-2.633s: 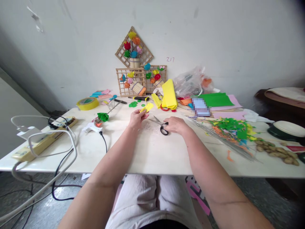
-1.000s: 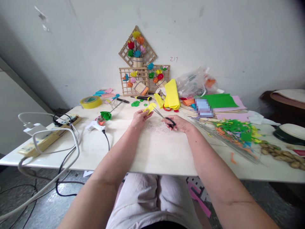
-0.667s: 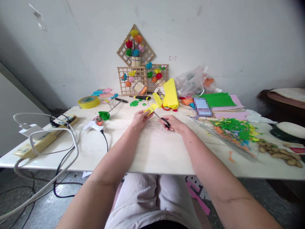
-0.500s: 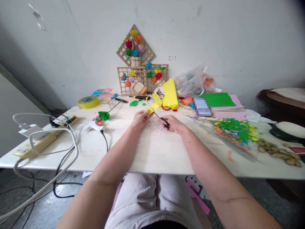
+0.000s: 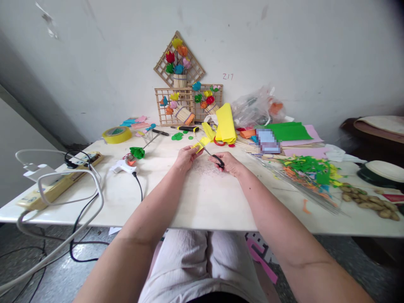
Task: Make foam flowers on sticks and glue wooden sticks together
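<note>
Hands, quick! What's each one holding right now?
Left hand: closed, pinching a yellow paper piece.
Right hand: closed around the black handles of the scissors.

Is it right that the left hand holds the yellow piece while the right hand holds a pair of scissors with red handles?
Not quite: the head view shows that the scissors in the right hand have black handles.
</note>
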`<state>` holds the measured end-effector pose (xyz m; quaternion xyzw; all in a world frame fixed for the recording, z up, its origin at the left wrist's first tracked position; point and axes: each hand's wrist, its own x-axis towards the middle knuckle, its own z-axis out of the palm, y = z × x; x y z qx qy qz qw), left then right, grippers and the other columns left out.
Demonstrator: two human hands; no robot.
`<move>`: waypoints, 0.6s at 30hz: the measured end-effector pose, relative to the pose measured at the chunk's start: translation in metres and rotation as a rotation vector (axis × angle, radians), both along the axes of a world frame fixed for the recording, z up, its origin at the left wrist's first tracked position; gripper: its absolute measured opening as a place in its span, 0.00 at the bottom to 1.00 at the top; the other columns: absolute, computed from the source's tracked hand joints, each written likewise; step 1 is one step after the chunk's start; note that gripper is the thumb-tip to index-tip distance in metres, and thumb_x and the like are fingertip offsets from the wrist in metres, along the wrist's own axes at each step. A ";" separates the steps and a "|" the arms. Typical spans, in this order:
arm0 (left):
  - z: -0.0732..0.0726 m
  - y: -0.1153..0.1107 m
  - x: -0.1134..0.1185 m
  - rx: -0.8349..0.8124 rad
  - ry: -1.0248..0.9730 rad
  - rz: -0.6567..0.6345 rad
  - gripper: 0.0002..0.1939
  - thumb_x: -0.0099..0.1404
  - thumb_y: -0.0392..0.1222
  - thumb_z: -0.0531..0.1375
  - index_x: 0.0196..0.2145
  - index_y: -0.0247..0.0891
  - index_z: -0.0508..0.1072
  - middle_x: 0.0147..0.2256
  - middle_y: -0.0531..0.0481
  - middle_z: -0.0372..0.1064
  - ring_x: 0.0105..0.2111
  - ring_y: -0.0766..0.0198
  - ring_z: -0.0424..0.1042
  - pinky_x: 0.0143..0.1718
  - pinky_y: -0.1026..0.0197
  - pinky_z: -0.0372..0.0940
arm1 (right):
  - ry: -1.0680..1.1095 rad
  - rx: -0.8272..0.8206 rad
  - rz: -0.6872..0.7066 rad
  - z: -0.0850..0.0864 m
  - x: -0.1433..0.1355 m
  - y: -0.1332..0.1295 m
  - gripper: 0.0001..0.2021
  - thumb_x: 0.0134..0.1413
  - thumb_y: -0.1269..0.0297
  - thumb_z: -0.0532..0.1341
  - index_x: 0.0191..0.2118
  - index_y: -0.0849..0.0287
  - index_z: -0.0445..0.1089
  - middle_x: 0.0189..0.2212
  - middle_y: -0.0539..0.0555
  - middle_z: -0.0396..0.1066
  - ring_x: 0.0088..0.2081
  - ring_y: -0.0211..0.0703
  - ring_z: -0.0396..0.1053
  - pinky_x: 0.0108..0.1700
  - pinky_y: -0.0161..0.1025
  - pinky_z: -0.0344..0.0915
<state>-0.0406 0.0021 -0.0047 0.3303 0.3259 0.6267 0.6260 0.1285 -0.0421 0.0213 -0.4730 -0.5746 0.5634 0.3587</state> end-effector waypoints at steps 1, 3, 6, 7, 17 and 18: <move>0.001 0.000 0.000 -0.003 0.000 0.001 0.05 0.52 0.24 0.61 0.26 0.28 0.71 0.33 0.44 0.73 0.35 0.62 0.75 0.48 0.55 0.68 | 0.002 0.001 -0.003 0.000 0.000 0.000 0.13 0.43 0.58 0.65 0.25 0.62 0.64 0.12 0.43 0.58 0.12 0.27 0.52 0.14 0.27 0.47; 0.002 -0.001 0.001 -0.013 -0.003 0.005 0.05 0.52 0.23 0.61 0.25 0.29 0.70 0.33 0.44 0.73 0.35 0.62 0.75 0.48 0.55 0.68 | 0.005 0.004 -0.004 -0.001 0.000 0.001 0.13 0.43 0.58 0.65 0.25 0.62 0.65 0.12 0.43 0.57 0.12 0.26 0.51 0.13 0.27 0.47; 0.004 -0.002 0.002 -0.017 -0.013 0.016 0.05 0.53 0.23 0.60 0.25 0.28 0.70 0.33 0.44 0.73 0.34 0.62 0.75 0.47 0.55 0.68 | 0.003 0.013 0.000 -0.001 -0.001 0.001 0.12 0.43 0.58 0.65 0.25 0.62 0.66 0.12 0.43 0.58 0.12 0.26 0.51 0.13 0.27 0.47; 0.005 -0.003 0.002 -0.018 -0.018 0.018 0.05 0.53 0.22 0.60 0.24 0.28 0.70 0.33 0.44 0.73 0.33 0.62 0.75 0.47 0.55 0.68 | 0.002 0.018 -0.001 -0.001 -0.001 0.001 0.12 0.43 0.58 0.64 0.25 0.62 0.66 0.12 0.43 0.58 0.12 0.26 0.51 0.13 0.27 0.47; 0.004 -0.002 0.000 -0.029 -0.046 0.002 0.05 0.52 0.23 0.61 0.25 0.29 0.70 0.33 0.44 0.73 0.35 0.61 0.75 0.49 0.54 0.67 | -0.010 0.039 -0.004 0.002 -0.003 -0.001 0.12 0.43 0.58 0.64 0.23 0.62 0.65 0.11 0.43 0.57 0.11 0.26 0.51 0.12 0.27 0.47; 0.004 -0.002 0.000 -0.031 -0.050 0.003 0.05 0.52 0.23 0.61 0.24 0.28 0.70 0.33 0.44 0.73 0.35 0.61 0.75 0.49 0.54 0.67 | -0.008 0.047 0.000 0.002 -0.003 -0.001 0.13 0.43 0.58 0.64 0.23 0.62 0.64 0.11 0.43 0.57 0.11 0.26 0.51 0.12 0.27 0.47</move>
